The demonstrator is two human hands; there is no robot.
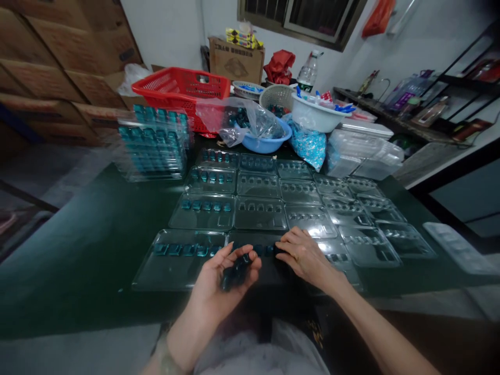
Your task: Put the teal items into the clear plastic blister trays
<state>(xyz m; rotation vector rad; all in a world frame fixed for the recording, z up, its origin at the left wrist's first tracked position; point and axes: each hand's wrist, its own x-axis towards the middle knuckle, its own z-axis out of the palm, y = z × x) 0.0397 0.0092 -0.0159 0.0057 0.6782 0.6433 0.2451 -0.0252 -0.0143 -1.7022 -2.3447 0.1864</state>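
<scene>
Head view: two bare hands work at the near edge of a dark green table (78, 260).
Left hand (211, 297): palm up, fingers loosely curled, cradling a clump of dark teal pieces (236, 273).
Right hand (307, 255): palm down, relaxed and gripping nothing, fingertips (283, 249) resting on the front clear blister tray (253, 240).
Beyond that tray: more blister trays (258, 185) in rows, a stack of filled trays (154, 143), a red basket (182, 88), a blue bowl (265, 143).
</scene>
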